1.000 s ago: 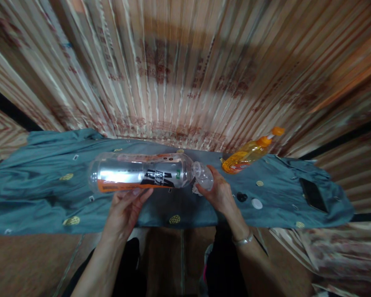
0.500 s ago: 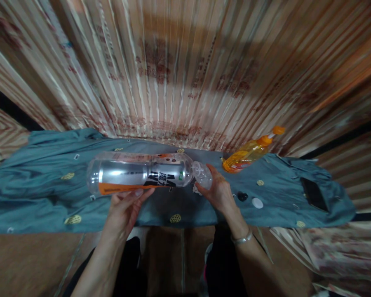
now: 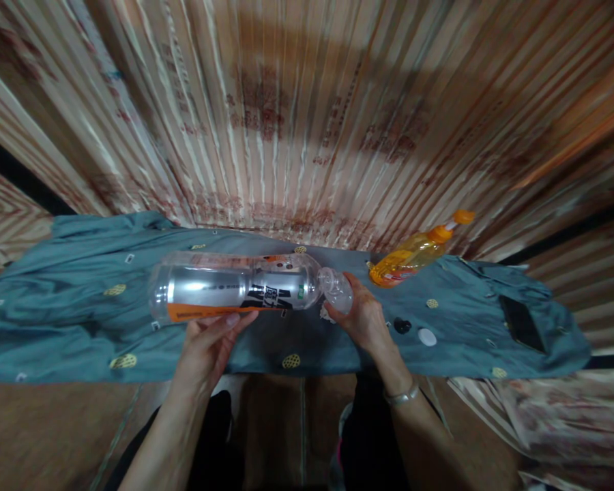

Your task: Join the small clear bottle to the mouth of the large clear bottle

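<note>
A large clear plastic bottle [image 3: 220,283] with a silver and orange label lies nearly level, its neck pointing right. My left hand [image 3: 209,344] is closed on its near lower side, thumb and fingers along the orange edge. At the neck end, my right hand [image 3: 361,310] grips a small clear plastic container [image 3: 338,293] against the bottle's mouth. The two meet end to end; whether they are screwed together I cannot tell. Just below the small container, a small pale crumpled-looking thing [image 3: 327,314] is partly hidden by my right hand.
A bottle of orange liquid [image 3: 406,259] with an orange pump top stands right of the hands. Nearer me lie a small black piece [image 3: 402,325] and a white disc [image 3: 427,337]. A black phone [image 3: 522,322] lies far right on the green cloth [image 3: 71,293]. A curtain [image 3: 286,136] hangs behind.
The view has shifted very slightly. Both hands keep the same hold, and the bottle and small container stay almost where they were.
</note>
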The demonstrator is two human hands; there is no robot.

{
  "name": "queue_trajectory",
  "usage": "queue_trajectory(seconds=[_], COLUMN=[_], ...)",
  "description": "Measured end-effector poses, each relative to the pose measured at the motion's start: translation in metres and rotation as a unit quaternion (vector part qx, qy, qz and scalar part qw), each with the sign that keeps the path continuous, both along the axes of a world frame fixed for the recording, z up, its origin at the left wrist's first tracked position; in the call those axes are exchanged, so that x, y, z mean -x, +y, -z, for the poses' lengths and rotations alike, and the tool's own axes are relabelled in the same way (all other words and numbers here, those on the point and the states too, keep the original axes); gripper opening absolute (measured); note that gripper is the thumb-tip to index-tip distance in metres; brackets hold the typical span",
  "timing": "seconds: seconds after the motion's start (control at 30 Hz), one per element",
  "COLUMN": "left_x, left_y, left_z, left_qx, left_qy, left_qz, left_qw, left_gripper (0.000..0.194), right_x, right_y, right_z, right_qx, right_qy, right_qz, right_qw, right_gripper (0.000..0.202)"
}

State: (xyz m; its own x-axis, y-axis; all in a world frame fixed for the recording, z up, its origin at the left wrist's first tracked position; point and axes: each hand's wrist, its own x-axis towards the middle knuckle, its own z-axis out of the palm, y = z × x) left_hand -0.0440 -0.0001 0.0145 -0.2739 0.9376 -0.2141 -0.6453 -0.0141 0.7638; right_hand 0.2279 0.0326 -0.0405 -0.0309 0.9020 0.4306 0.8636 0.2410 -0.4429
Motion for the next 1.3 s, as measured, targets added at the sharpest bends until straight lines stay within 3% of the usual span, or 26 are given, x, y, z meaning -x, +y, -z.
queue_trajectory(seconds=[0.2, 0.57, 0.93, 1.3], left_x=[0.0, 0.003, 0.0, -0.002], left_y=[0.0, 0.003, 0.004, 0.004], left_z=[0.0, 0.014, 0.012, 0.009], left_qx=[0.001, -0.023, -0.024, -0.022], left_qy=[-0.002, 0.018, 0.024, 0.015], left_qz=[0.0, -0.005, -0.002, -0.016], left_qw=[1.0, 1.0, 0.999, 1.0], left_gripper=[0.035, 0.037, 0.045, 0.041], right_x=[0.001, 0.0, -0.001, -0.001], right_y=[-0.001, 0.0, 0.0, 0.001], right_z=[-0.003, 0.0, 0.0, 0.0], right_qx=[0.013, 0.025, 0.026, 0.025], right_qy=[0.006, 0.004, 0.015, 0.022], right_qz=[0.008, 0.023, 0.023, 0.01], right_qw=[1.0, 0.999, 0.999, 0.999], right_gripper=[0.067, 0.076, 0.072, 0.074])
